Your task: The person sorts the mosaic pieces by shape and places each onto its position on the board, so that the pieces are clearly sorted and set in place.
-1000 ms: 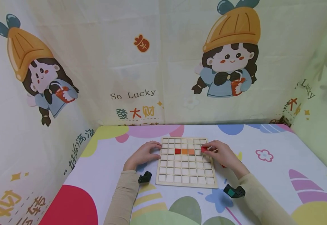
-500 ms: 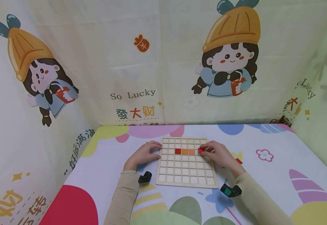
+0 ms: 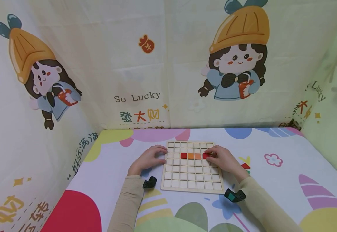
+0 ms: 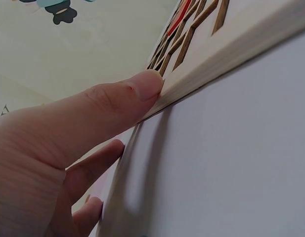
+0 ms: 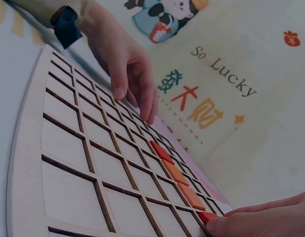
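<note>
A wooden grid board (image 3: 191, 190) lies on the table in front of me. Three square tiles sit side by side in one row: a red one (image 3: 184, 155), an orange one (image 3: 190, 156) and a paler orange one (image 3: 197, 156). My right hand (image 3: 225, 159) pinches another red tile (image 3: 205, 156) at the cell just right of them; its fingertips partly cover it. At the board's left edge rests my left hand (image 3: 148, 160), fingers spread and gently bent. In the left wrist view its thumb (image 4: 147, 85) touches the frame's side.
Right of the board, partly behind my right wrist, lie a loose red tile (image 3: 245, 166) and a green piece (image 3: 248, 172). The patterned tablecloth (image 3: 273, 183) reaches back to a printed curtain (image 3: 180, 112). Each wrist carries a black device (image 3: 234, 195).
My right hand has slid left with the red tile, bringing it from near the board's right side to beside the pale orange tile. My left hand has stayed put.
</note>
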{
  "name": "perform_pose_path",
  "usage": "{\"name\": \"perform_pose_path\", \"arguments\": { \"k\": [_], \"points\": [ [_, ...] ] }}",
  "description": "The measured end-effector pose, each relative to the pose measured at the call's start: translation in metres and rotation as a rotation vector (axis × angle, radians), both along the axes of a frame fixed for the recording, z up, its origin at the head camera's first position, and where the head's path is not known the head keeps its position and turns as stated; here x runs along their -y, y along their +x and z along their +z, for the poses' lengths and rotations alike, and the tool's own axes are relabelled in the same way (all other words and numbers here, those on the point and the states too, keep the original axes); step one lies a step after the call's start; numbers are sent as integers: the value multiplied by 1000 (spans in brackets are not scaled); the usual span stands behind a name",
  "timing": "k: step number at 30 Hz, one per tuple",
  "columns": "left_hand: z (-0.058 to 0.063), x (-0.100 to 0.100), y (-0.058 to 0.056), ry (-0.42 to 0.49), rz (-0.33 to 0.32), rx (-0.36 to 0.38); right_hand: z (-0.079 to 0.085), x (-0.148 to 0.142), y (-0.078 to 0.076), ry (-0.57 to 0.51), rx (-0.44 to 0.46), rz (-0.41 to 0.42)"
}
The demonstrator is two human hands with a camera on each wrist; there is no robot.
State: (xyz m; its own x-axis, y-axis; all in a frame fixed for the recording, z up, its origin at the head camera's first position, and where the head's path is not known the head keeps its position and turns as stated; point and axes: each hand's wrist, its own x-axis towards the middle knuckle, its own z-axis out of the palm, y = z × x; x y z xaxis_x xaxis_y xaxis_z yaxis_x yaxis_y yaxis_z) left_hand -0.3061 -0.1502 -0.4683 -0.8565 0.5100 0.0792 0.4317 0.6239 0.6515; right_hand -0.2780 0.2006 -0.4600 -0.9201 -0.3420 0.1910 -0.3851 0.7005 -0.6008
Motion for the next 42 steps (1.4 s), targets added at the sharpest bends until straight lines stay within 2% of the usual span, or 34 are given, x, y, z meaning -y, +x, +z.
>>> {"name": "perform_pose_path", "arguments": {
  "k": [20,27,42],
  "points": [
    [0,-1,0,4,5,2,-1,3,1,0,18,-3],
    [0,-1,1,2,6,7,-3,3,3,-16,-7,2],
    [-1,0,1,5,1,3,-2,3,4,-28,-1,-8]
  ]
}}
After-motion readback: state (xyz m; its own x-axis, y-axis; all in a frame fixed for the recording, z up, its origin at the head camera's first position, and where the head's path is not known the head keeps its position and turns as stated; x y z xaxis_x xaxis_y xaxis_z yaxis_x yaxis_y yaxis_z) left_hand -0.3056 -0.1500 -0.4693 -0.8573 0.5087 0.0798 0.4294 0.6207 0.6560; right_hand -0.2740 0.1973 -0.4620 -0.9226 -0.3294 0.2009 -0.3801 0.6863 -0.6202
